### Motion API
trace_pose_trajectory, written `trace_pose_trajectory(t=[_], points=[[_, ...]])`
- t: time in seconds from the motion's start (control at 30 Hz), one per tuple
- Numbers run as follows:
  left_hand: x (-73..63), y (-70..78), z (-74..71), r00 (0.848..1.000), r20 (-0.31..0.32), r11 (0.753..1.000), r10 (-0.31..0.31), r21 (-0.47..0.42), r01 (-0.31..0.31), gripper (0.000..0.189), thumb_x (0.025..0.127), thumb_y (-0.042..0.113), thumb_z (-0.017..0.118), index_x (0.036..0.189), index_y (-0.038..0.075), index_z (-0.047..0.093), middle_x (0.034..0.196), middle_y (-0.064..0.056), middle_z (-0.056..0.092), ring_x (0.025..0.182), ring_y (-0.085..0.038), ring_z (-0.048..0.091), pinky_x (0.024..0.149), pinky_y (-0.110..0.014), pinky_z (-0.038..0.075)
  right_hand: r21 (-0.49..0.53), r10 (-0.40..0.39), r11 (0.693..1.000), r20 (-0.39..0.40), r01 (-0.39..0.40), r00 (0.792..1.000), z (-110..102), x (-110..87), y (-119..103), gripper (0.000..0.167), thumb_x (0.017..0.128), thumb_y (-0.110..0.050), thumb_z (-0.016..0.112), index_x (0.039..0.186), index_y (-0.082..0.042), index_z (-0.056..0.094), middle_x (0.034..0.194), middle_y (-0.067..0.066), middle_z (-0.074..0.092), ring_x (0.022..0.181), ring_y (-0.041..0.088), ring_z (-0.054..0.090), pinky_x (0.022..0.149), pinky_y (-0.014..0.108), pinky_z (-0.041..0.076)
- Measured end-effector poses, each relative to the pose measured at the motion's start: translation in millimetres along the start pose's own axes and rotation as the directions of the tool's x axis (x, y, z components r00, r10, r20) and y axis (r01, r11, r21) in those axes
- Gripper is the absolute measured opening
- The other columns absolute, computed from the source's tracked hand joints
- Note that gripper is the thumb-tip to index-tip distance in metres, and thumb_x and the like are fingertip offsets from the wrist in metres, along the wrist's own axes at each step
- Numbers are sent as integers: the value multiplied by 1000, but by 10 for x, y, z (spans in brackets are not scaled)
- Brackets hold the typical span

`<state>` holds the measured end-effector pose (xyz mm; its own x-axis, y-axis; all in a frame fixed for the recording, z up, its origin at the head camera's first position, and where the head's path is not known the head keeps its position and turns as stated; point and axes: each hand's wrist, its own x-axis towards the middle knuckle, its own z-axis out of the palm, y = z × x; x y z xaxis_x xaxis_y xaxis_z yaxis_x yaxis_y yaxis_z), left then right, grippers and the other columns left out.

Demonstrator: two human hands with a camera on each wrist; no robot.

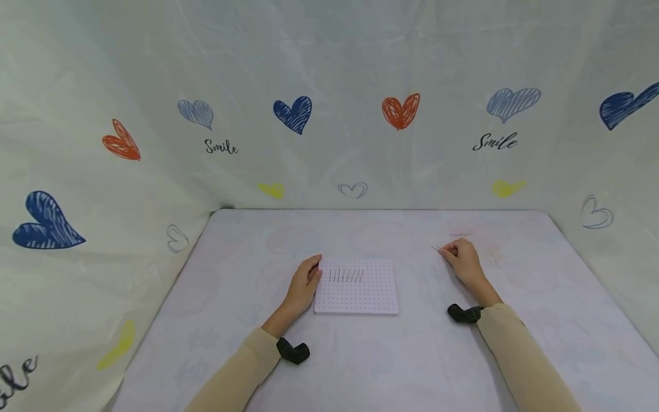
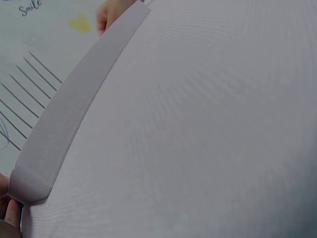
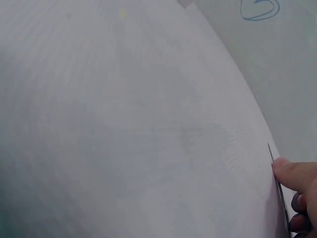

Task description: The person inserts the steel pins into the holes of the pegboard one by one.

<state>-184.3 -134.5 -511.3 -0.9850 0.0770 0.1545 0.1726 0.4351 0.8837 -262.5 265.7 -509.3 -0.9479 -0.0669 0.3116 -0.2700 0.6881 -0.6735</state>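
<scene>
A white board full of small holes lies flat on the table. Along its upper left part, several thin dark needles stand in a row; the left wrist view shows them rising above the board's side. My left hand grips the board at its left edge, near the far corner. Off to the right of the board, my right hand pinches a thin needle between thumb and fingers, its pointed end sticking out past the thumb. That hand is low over the table, apart from the board.
A pale patterned cloth covers the table. Behind it hangs a light curtain printed with hearts and words. Each wrist carries a dark device, the left one near the board's front left. Faint reddish marks lie beside the right hand.
</scene>
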Motion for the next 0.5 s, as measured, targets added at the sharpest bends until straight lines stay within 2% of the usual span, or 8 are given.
trace_pose_trajectory(t=[0.3, 0.5], points=[[6, -8, -1, 1000, 1, 1000, 5, 12, -5, 44, 105, 3, 46, 148, -5, 40, 149, -21, 41, 140, -31, 39, 114, -37, 36, -36, -29, 999, -9, 29, 1000, 18, 32, 28, 15, 93, -2, 68, 89, 12, 67, 71, 8, 43, 72, 25, 38, 62, 33, 27], [13, -17, 0, 1000, -1, 1000, 12, 25, -12, 43, 105, 3, 47, 147, -5, 41, 149, -21, 42, 140, -31, 39, 114, -37, 36, -49, -49, 998, -19, 48, 999, 15, 31, 20, 14, 94, -4, 67, 90, 10, 67, 66, 5, 46, 67, 22, 39, 60, 31, 29]])
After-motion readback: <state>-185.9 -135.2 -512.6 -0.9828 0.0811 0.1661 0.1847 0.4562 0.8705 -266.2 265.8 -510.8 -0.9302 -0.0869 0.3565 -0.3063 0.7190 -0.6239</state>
